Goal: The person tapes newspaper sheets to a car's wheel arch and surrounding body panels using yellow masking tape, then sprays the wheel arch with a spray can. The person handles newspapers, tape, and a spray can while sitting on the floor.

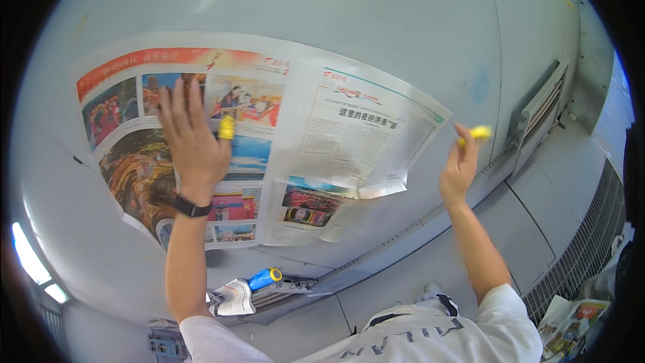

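Observation:
A spread sheet of newspaper (295, 128) lies against a large smooth grey panel (376, 20), its lower right part creased and lifted. My left hand (191, 138) rests flat on the left page, fingers stretched out and a dark band on the wrist. A small yellow piece (227, 128) shows at its thumb; whether it is worn or stuck there, I cannot make out. Just off the sheet's right corner is my right hand (459, 165), fingers curled together. A blurred yellow thing (479, 133) pokes out between them, its kind unclear.
Below the newspaper, a blue cylinder with a yellow rim (264, 278) lies beside crumpled printed paper (235, 297). A slatted grey fitting (541, 107) stands out at right. Floor grating (578, 242) and more newspapers (571, 326) are at lower right; a blue-grey box (168, 345) is at lower left.

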A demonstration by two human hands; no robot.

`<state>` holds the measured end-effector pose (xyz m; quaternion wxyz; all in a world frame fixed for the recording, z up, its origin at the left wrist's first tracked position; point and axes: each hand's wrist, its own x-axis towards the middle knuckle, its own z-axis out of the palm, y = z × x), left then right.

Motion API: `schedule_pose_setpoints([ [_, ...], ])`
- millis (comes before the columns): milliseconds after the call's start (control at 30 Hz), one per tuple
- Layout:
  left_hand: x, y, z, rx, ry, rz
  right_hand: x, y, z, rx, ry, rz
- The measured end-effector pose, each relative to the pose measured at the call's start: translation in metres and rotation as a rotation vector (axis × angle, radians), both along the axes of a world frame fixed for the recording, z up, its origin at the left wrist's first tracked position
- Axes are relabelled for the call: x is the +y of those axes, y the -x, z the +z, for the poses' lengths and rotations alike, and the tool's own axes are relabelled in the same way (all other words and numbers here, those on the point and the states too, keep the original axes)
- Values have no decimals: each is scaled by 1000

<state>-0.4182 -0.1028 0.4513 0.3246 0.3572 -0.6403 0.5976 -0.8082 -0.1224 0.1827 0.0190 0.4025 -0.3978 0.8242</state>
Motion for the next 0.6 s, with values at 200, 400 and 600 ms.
schedule_pose_setpoints([
  [200,-1,2,15,-136,41,-41,3,-88,166,1175,295,127],
  [400,24,38,42,71,-596,-379,-33,-117,225,1286,541,10],
  [600,31,75,78,300,-1145,-379,-54,-104,227,1408,636,4],
])
